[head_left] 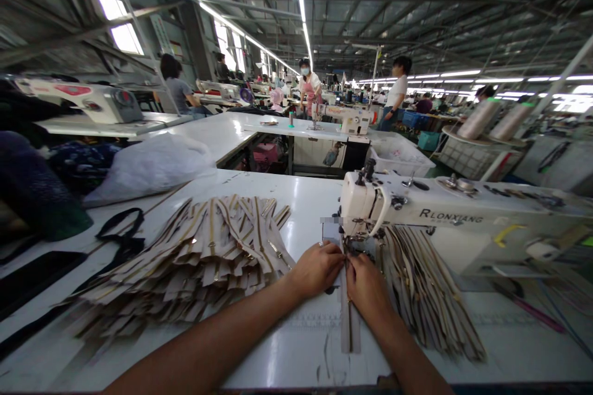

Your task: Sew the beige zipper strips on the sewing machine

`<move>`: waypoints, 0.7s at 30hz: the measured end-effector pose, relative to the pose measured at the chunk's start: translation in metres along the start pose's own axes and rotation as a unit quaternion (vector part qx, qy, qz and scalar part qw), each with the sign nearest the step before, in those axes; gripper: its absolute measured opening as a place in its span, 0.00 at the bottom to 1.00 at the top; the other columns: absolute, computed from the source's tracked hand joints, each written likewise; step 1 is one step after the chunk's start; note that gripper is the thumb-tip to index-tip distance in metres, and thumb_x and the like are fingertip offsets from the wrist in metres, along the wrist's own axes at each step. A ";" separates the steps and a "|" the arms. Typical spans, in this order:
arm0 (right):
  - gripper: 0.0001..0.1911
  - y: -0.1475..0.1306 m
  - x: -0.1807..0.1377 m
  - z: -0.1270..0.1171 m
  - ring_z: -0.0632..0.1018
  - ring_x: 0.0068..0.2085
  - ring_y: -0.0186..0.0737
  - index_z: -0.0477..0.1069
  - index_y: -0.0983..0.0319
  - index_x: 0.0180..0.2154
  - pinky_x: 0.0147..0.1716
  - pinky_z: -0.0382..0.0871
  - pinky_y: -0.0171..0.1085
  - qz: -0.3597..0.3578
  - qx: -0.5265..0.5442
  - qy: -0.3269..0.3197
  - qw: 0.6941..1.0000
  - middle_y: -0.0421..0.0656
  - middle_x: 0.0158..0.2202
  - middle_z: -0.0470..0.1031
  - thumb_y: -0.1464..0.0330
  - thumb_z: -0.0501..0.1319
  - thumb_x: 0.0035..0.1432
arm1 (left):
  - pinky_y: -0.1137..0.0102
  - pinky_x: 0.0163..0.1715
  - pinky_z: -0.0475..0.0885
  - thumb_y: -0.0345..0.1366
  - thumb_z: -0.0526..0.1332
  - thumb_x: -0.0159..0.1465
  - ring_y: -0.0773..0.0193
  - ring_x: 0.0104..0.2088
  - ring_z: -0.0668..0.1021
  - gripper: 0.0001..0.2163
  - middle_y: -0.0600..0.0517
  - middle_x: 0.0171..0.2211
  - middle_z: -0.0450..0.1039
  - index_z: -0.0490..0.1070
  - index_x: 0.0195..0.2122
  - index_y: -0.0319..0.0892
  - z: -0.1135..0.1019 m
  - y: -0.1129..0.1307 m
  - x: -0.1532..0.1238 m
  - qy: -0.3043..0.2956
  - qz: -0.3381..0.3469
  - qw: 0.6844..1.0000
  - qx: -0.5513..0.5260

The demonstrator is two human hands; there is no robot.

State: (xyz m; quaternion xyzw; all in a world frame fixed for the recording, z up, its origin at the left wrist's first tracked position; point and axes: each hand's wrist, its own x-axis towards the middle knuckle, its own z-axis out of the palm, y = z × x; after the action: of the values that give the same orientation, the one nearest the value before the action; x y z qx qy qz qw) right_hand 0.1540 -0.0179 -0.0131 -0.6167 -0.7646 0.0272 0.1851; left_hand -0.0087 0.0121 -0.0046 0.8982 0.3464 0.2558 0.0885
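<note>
A pale zipper [351,327] with gold teeth lies lengthwise under the needle area of a white sewing machine [398,203], its near end trailing toward me on the table. My left hand [322,266] presses its closed fingertips on the zipper's upper part from the left. From the right, my right hand [365,284] pinches the same zipper just below the presser foot. The fingertips of both hands nearly meet there. A large heap of similar zippers [217,241] spreads left of my hands. Another bundle of zippers [426,290] lies to the right, partly under the machine arm.
A white plastic bag [152,163] and black straps [123,225] lie on the left. Two thread cones [479,117] stand at the right. Behind are another sewing machine [345,116], a white bin [403,157] and several people at work.
</note>
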 end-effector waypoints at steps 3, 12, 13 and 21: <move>0.18 -0.001 0.000 0.000 0.78 0.45 0.38 0.75 0.62 0.47 0.43 0.67 0.32 -0.001 0.001 0.005 1.000 0.48 0.43 0.77 0.72 0.47 0.66 | 0.65 0.45 0.70 0.32 0.53 0.68 0.58 0.43 0.73 0.11 0.46 0.38 0.72 0.75 0.43 0.40 0.000 0.001 0.000 -0.003 -0.006 1.000 0.002; 0.19 -0.001 -0.001 0.007 0.79 0.45 0.42 0.74 0.63 0.48 0.41 0.69 0.35 -0.004 -0.015 0.006 1.000 0.50 0.44 0.77 0.73 0.48 0.64 | 0.65 0.46 0.70 0.34 0.54 0.67 0.58 0.43 0.73 0.10 0.47 0.39 0.71 0.75 0.41 0.42 -0.006 0.010 -0.003 -0.007 -0.038 0.999 0.008; 0.19 -0.001 -0.001 0.008 0.79 0.45 0.42 0.74 0.63 0.48 0.41 0.69 0.35 -0.005 -0.016 0.007 1.000 0.50 0.44 0.77 0.73 0.47 0.64 | 0.65 0.45 0.71 0.35 0.54 0.67 0.58 0.43 0.73 0.09 0.47 0.39 0.70 0.75 0.40 0.42 -0.007 0.012 -0.002 -0.010 -0.048 0.999 0.015; 0.20 0.000 -0.003 0.005 0.80 0.42 0.41 0.75 0.61 0.46 0.42 0.71 0.36 -0.043 0.053 -0.003 0.998 0.47 0.41 0.79 0.71 0.46 0.64 | 0.62 0.41 0.72 0.28 0.53 0.63 0.55 0.39 0.74 0.08 0.43 0.38 0.72 0.67 0.43 0.38 0.007 0.034 -0.010 -0.070 -0.145 0.985 0.062</move>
State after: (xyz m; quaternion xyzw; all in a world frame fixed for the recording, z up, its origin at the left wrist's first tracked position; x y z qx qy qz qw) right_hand 0.1525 -0.0202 -0.0184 -0.5721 -0.7886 0.0617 0.2166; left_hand 0.0079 -0.0192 -0.0027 0.8578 0.4814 0.1543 0.0926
